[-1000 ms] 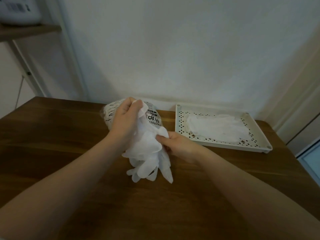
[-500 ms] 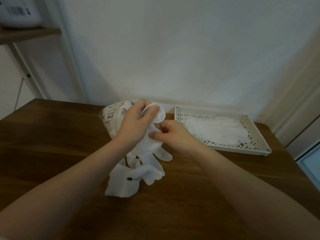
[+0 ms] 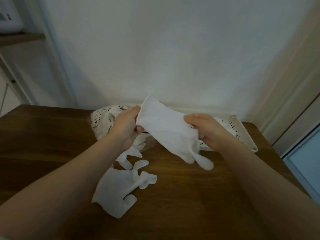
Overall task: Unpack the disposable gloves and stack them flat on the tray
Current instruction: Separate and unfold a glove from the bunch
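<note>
1. A person's two bare forearms reach forward over a dark brown wooden desk (image 3: 181, 196) that stands against a plain white wall (image 3: 164, 49).
2. The left hand (image 3: 125, 126) and the right hand (image 3: 207, 130) hold one thin white disposable glove (image 3: 166, 129) between them, above the desk.
3. The left hand's grip is clenched on the glove's open cuff end, the fingers curled round its edge.
4. The right hand's grip grasps the glove lower down, near where its fingers begin; the glove's fingers hang loose below that hand and look blurred.
5. The held glove slopes from upper left down to lower right, stretched fairly flat between the hands.
6. A second white disposable glove (image 3: 119, 189) lies crumpled on the desk, nearer the viewer, beneath the left forearm.
7. More white glove fingers (image 3: 129, 157) trail on the desk just behind it, possibly spilling from the packet, though the left arm hides the join.
8. A crinkled white plastic packet with black printed markings (image 3: 102, 118) sits behind the left hand.
9. A cream perforated plastic tray (image 3: 245, 135) rests at the right, behind the right hand, with white glove material (image 3: 223, 122) lying inside.
10. A wooden shelf (image 3: 20, 38) shows at upper left.
</note>
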The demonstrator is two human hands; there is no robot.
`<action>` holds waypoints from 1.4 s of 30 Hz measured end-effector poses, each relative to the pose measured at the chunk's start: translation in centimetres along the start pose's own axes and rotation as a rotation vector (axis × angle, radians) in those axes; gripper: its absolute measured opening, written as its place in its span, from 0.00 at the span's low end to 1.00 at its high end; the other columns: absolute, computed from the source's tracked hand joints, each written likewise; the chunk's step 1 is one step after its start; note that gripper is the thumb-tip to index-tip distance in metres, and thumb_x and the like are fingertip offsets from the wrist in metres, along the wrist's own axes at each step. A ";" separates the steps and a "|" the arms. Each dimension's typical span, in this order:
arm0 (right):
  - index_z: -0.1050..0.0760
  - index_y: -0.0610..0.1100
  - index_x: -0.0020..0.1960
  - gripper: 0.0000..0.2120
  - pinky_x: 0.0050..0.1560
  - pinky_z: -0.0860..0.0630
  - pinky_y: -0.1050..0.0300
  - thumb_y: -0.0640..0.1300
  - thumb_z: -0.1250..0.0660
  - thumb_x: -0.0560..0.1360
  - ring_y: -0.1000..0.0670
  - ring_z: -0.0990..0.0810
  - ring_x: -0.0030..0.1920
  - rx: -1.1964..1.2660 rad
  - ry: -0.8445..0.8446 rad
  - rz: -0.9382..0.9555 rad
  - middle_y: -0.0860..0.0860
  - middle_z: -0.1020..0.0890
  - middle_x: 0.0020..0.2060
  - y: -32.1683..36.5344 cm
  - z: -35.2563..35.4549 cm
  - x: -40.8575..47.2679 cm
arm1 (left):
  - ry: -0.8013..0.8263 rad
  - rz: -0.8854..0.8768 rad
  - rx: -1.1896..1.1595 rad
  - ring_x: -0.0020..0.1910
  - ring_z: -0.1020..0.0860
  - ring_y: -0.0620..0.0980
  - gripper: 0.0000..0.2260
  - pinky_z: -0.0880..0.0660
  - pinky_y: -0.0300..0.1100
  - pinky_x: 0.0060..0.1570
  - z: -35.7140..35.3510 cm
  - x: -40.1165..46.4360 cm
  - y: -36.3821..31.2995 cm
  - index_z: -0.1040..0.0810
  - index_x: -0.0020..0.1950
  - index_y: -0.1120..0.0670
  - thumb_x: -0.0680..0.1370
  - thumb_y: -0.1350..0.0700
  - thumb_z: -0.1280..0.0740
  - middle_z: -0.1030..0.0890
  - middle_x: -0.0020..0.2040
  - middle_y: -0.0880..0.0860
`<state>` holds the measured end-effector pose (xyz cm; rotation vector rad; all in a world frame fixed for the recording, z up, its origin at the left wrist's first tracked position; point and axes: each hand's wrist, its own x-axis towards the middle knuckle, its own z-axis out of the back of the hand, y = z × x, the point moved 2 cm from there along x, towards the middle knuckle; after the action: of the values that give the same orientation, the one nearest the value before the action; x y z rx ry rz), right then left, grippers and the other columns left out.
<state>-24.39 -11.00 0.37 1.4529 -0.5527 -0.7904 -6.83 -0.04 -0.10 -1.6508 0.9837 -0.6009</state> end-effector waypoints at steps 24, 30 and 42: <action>0.23 0.39 0.44 0.09 0.25 0.39 0.62 0.43 0.38 0.77 0.54 0.35 0.26 -0.564 -0.158 -0.002 0.54 0.21 0.34 1.0 13.2 0.7 | 0.227 -0.165 0.785 0.34 0.28 0.52 0.11 0.32 0.40 0.36 -10.0 5.5 -0.8 0.17 0.39 0.52 0.77 0.48 0.34 0.22 0.35 0.62; 0.33 0.40 0.51 0.01 0.52 0.20 0.44 0.37 0.43 0.81 0.42 0.16 0.38 0.661 -0.278 -0.123 0.45 0.29 0.53 -0.7 11.6 2.1 | 0.299 -0.002 0.369 0.26 0.30 0.44 0.07 0.40 0.31 0.20 -12.3 7.2 0.7 0.21 0.50 0.55 0.80 0.56 0.38 0.23 0.40 0.49; 0.25 0.45 0.42 0.05 0.64 0.36 0.51 0.41 0.37 0.77 0.48 0.32 0.68 -0.493 -0.201 0.115 0.53 0.27 0.65 -4.2 14.4 3.2 | 0.521 -0.216 0.921 0.52 0.23 0.44 0.08 0.29 0.39 0.55 -12.2 9.8 4.1 0.20 0.52 0.54 0.80 0.54 0.38 0.19 0.55 0.51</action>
<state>-33.77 -22.52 -3.17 0.8876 -0.5406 -0.9107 -12.53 -15.17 -1.19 -0.7765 0.6970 -1.4270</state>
